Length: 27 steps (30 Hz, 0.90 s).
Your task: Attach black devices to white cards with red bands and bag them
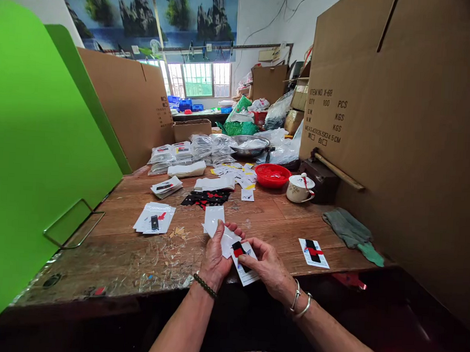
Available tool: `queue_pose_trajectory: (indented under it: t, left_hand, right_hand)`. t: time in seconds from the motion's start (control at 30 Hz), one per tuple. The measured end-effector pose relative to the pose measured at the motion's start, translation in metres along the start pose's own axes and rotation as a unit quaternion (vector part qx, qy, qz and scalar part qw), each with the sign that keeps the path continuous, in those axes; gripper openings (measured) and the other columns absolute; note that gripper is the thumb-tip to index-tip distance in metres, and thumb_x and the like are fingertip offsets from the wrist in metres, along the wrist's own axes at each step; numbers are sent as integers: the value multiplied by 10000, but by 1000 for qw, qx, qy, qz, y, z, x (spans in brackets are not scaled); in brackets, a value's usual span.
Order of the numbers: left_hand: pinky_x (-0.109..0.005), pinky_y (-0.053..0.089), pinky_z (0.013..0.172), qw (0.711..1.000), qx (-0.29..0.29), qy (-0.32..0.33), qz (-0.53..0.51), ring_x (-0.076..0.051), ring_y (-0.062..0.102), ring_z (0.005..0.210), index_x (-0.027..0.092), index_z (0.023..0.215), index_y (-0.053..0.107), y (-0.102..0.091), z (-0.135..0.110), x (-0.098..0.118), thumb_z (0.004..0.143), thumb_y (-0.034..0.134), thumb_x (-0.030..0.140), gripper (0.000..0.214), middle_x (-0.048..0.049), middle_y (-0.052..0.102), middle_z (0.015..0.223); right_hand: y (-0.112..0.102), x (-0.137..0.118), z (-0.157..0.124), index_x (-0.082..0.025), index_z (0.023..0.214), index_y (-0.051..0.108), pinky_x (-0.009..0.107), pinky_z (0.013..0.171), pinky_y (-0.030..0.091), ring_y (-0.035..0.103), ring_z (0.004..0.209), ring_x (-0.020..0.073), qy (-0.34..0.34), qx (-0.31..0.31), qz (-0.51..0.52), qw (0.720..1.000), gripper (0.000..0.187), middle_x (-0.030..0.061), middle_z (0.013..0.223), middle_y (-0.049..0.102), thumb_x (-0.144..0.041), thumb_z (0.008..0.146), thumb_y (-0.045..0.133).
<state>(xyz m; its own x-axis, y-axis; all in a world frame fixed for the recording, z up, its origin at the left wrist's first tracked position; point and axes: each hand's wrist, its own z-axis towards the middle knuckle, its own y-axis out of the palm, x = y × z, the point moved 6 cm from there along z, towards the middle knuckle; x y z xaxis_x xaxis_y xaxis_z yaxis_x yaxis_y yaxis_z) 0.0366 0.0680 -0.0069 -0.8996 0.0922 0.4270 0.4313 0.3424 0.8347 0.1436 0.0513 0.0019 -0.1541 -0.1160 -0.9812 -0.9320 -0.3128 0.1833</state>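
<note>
My left hand (216, 254) is closed around a small stack of white cards (215, 223) near the front edge of the wooden table (136, 255). My right hand (267, 266) pinches a white card that carries a black and red item (238, 250), held just beside the left hand. Both hands touch this card. A beaded bracelet is on my left wrist and metal bangles are on my right.
A finished card (313, 252) lies at the right, a pile of cards (154, 218) at the left. Black and red items (207, 197), a red basket (272, 175), a lidded cup (300, 188), a grey cloth (352, 233) and cardboard walls (399, 127) surround the table.
</note>
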Motion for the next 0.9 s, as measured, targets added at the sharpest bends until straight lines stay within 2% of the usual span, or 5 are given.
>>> queue_pose_trajectory:
  t: [0.13,0.33,0.53,0.77,0.9]
  left_hand:
    - [-334,564,754,1000,-19,8,14,-159,661,709,153,853,617,-1,-1,-2,806,692,360,225,-46,661,778]
    - [-359,562,795,999,-26,32,21,-172,678,765,158,894,622,-3,-1,0,771,736,315,230,-42,681,837]
    - [-358,553,822,998,-35,33,32,-184,687,790,142,891,634,-3,-3,-11,743,764,295,249,-56,699,859]
    - [-359,568,790,1000,-5,23,12,-174,687,753,149,885,622,-8,0,-10,787,721,315,217,-49,693,820]
    - [-359,573,770,1000,-14,13,19,-165,674,702,141,893,625,-9,0,-12,803,703,305,203,-48,686,789]
  right_hand:
    - [3,9,5,-204,846,553,254,553,441,577,592,138,48,11,14,999,397,-10,737,672,-334,550,784]
    - [1,12,15,-209,884,466,274,592,467,612,594,144,101,-32,35,994,597,-13,730,685,-316,451,863]
    - [-9,7,31,-225,969,472,270,627,475,591,679,136,68,-23,-1,997,672,-71,726,602,-200,421,862]
    - [-4,8,35,-243,1026,419,268,606,476,564,649,123,87,-50,-21,995,766,-100,720,550,-190,410,871]
    - [-2,11,41,-257,1003,394,318,698,522,630,786,156,73,-71,34,994,826,-41,922,633,-176,353,898]
